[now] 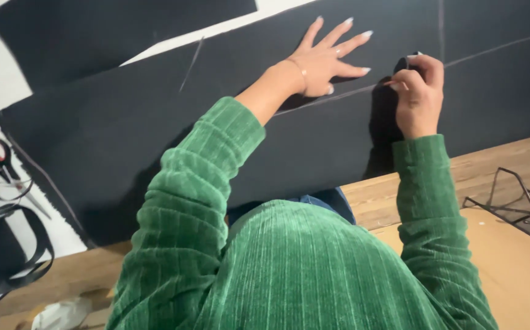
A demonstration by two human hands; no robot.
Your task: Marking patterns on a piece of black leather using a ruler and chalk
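A large sheet of black fabric lay under both hands: the left hand pressed it flat, fingers spread, while the right hand pinched a small dark marker against it.

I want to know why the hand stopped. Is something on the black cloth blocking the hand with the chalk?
Nothing visible blocks it. The right hand pinches a small marker on the black fabric; the left hand lies flat beside it, apart.
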